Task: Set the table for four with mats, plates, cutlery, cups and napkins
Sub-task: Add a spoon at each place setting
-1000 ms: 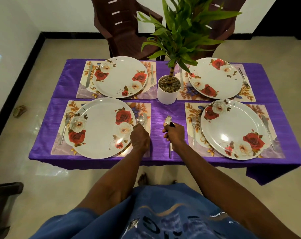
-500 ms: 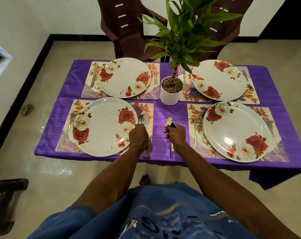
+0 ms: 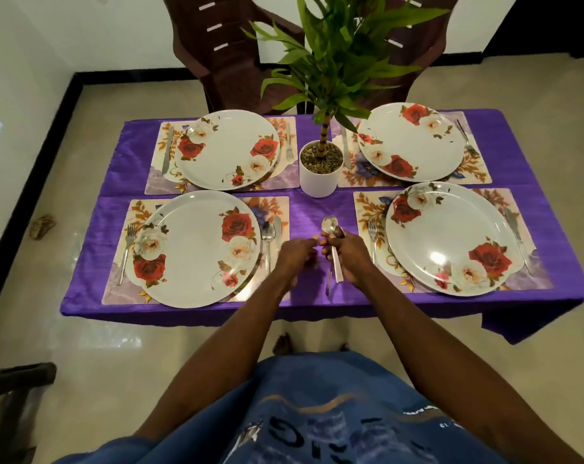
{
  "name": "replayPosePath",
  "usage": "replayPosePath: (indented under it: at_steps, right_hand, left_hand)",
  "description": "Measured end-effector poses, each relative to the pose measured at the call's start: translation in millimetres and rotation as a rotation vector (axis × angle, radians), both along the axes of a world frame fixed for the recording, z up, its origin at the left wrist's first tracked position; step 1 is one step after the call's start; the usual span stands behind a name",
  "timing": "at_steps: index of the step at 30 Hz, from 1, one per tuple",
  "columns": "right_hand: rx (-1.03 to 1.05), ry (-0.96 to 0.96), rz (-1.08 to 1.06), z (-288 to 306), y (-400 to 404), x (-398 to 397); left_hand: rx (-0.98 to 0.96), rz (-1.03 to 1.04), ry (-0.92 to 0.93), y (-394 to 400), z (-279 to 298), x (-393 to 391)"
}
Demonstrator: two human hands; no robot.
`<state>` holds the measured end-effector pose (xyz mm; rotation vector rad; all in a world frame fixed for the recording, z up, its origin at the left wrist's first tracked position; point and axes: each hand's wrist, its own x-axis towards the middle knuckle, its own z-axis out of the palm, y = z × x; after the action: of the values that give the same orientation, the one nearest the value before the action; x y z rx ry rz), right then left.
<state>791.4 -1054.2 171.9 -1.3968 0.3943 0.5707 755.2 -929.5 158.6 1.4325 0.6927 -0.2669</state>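
The tabletop [image 3: 317, 209], under a purple cloth, carries four floral mats, each with a big rose plate. The near-left plate [image 3: 197, 249] lies at 9 o'clock from the hands, the near-right plate [image 3: 451, 239] at 3 o'clock, the far-left plate [image 3: 227, 149] at 11 o'clock and the far-right plate [image 3: 411, 142] at 1 o'clock. A white pot with a green plant [image 3: 320, 169] stands at 12 o'clock, between the two far mats.

The right hand [image 3: 346, 256] is over the bare cloth between the two near mats; its fingers are clenched around the handle of a spoon [image 3: 329, 225], whose bowl points to 12 o'clock. More cutlery handles stick out below this hand, but I cannot tell how many. The left hand [image 3: 295, 254] is just beside it at 9 o'clock, blurred; its fingers are loosely bent and reach toward the spoon, and I cannot tell if they touch it.

A second spoon [image 3: 268, 234] and a knife [image 3: 278, 226] lie on the near-left mat at the plate's right edge, a fork [image 3: 128, 242] at its left.
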Motion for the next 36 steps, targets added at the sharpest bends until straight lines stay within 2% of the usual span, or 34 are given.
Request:
replayPosePath:
  at_steps: [1, 2, 4, 10, 13, 17, 22, 25, 32, 36]
  right_hand:
    - [0.018, 0.003, -0.025, 2, -4, 1]
    - [0.048, 0.012, -0.062, 3, -8, 2]
    - [0.128, 0.019, -0.121, 3, -18, 2]
    - [0.091, -0.044, -0.128, 2, -55, -2]
    - [-0.063, -0.053, -0.115, 10, -79, -4]
    - [-0.04, -0.077, -0.089, 13, -116, -1]
    - [0.043, -0.06, -0.12, 18, -179, 6]
    - [-0.046, -0.062, -0.072, 14, -237, 5]
    - [0.075, -0.074, -0.053, 18, -364, 10]
    - [0.21, 0.012, -0.045, 18, -409, 19]
  left_hand:
    - [-0.181, -0.074, 0.04, -4, 7, 1]
    - [-0.274, -0.157, 0.056, -7, 11, 1]
    - [-0.339, -0.27, 0.048, -13, 12, 2]
    - [-0.25, -0.424, -0.004, -49, 11, 12]
    - [-0.208, -0.437, -0.049, -75, 21, 16]
    - [-0.238, -0.409, -0.031, -109, 26, 25]
    - [-0.393, -0.135, -0.028, -173, 34, 45]
    - [-0.41, -0.019, -0.064, -229, 36, 60]
    - [-0.299, -0.001, -0.076, -357, 34, 73]
    - [-0.353, -0.065, -0.053, -390, 44, 76]
